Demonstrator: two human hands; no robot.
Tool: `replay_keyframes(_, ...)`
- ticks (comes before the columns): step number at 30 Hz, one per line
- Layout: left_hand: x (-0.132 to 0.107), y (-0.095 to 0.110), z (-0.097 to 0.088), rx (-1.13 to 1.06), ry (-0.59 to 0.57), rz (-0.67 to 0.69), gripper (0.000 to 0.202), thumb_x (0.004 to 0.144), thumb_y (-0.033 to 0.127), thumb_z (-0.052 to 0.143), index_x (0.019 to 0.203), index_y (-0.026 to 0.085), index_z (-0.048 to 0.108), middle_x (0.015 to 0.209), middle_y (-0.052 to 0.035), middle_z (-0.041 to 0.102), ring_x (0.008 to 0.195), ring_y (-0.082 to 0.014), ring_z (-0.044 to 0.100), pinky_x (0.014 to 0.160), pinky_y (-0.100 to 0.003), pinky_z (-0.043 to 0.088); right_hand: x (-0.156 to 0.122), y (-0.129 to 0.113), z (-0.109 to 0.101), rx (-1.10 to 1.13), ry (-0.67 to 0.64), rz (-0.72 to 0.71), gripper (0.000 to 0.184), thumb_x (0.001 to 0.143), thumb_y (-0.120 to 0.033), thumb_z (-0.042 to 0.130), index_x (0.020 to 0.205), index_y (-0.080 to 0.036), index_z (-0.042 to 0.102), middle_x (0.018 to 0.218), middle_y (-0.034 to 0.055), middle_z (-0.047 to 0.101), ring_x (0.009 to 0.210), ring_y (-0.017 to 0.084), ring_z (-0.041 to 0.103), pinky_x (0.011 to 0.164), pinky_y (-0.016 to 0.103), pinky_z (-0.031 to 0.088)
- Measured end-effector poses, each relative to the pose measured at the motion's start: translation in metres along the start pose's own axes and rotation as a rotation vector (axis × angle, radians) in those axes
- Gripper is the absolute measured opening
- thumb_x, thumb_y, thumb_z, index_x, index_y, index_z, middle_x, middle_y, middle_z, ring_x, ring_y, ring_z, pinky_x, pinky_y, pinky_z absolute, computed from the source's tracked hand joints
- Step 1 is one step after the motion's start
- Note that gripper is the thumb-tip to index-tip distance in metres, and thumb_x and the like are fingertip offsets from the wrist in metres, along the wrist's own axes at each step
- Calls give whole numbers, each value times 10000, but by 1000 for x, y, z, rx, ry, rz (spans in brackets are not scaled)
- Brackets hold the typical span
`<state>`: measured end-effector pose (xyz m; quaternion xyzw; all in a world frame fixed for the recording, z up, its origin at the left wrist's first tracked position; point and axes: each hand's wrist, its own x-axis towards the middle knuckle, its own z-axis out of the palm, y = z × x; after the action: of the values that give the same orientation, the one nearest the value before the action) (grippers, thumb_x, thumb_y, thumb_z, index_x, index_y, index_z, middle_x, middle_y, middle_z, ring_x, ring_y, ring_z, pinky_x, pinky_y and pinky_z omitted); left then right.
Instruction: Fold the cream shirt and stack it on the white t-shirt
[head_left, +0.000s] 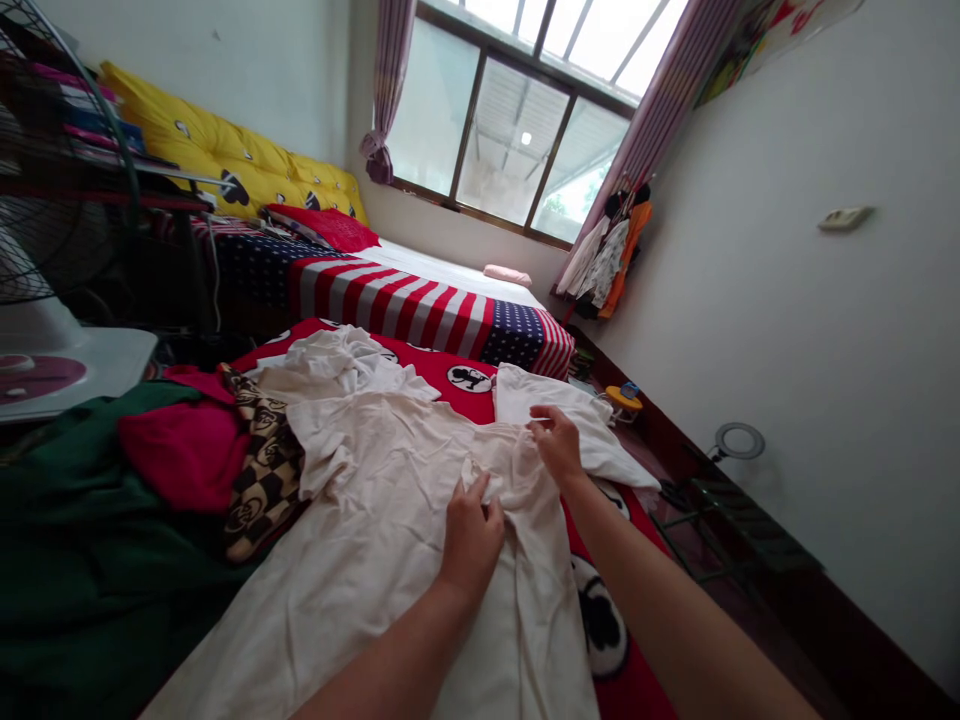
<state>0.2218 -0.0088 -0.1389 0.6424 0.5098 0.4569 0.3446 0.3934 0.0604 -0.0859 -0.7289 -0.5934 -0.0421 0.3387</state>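
Two hands point(472, 530) point(556, 448) touch one cream shirt point(375, 510) on red bedding point(474, 403).

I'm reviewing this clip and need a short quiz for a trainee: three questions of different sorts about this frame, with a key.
1. Multiple choice: which item are the left hand and right hand working at?
A) green fabric
B) spread-out cream garment
C) hanging orange garment

2. True or false: the yellow padded panel is left of the window in the picture.

3. Fill in: the star-patterned cover also carries red and white ____.

Key: 1. B; 2. true; 3. stripes.
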Motion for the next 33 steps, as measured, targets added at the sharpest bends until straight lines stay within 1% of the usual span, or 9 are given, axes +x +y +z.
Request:
replay_keyframes(6, 6, 9, -11, 30, -176, 17, 354, 910, 296, 456, 1174, 157, 645, 1073, -114, 702, 993, -213, 658, 911, -320, 482, -1, 42, -29, -108, -59, 79, 250, 683, -161, 625, 927, -159, 678, 964, 66, 695, 914, 194, 634, 853, 281, 464)
replay_keyframes(9, 15, 19, -31, 314, -254, 11, 464, 915, 422, 452, 1299, 183, 557, 1008, -151, 716, 956, -277, 671, 832, -376, 502, -7, 48, -32, -164, -18, 152, 284, 721, -194, 623, 1000, -150, 656, 1023, 93, 666, 964, 212, 612, 856, 293, 448)
replay_keyframes(12, 27, 31, -53, 634, -191, 4, 487, 890, 442, 483, 1320, 220, 531, 907, -141, 721, 855, -309, 684, 724, -391, 508, -15, 47, -32, -210, 75, 254, 288, 801, -259, 569, 1060, -140, 607, 1083, 127, 618, 983, 233, 590, 824, 315, 435)
replay_keyframes(14, 36, 38, -59, 677, -131, 91, 385, 893, 363, 488, 1234, 223, 600, 933, -108, 714, 863, -274, 675, 744, -358, 498, -19, 47, -33, -222, 89, 297, 242, 819, -290, 566, 1019, -159, 602, 1044, 108, 623, 948, 229, 596, 775, 304, 427)
replay_keyframes(18, 57, 36, -39, 567, -172, 295, 313, 865, 196, 500, 1138, 204, 653, 1092, -62, 671, 995, -210, 611, 853, -282, 454, -23, 52, -31, -227, 52, 347, 260, 808, -326, 606, 1021, -180, 579, 926, 68, 659, 860, 220, 619, 661, 278, 388)
replay_keyframes(21, 74, 24, -12, 551, -201, 342, 391, 846, 134, 508, 1219, 204, 603, 1167, -54, 645, 1071, -201, 558, 896, -268, 422, -23, 55, -27, -224, 25, 375, 288, 803, -327, 616, 1050, -188, 566, 811, 41, 676, 791, 215, 632, 600, 267, 346)
replay_keyframes(24, 89, 11, 5, 567, -191, 343, 369, 847, 186, 550, 1211, 212, 605, 1119, -66, 659, 1063, -226, 551, 869, -307, 423, -24, 55, -26, -218, 27, 370, 253, 806, -282, 601, 1043, -202, 563, 770, 20, 679, 769, 199, 634, 589, 258, 326)
replay_keyframes(29, 106, -3, 4, 595, -127, 341, 133, 837, 226, 575, 890, 217, 697, 915, -50, 673, 963, -218, 576, 834, -319, 409, -27, 57, -29, -224, 64, 377, 254, 808, -262, 575, 1057, -225, 548, 777, -3, 678, 766, 188, 628, 587, 253, 315)
replay_keyframes(33, 112, 0, -7, 626, -8, 290, 174, 848, 197, 516, 894, 193, 684, 933, -85, 646, 966, -259, 557, 838, -374, 399, -29, 58, -31, -252, 81, 398, 232, 815, -255, 553, 1043, -214, 564, 771, 7, 669, 744, 196, 622, 590, 264, 333)
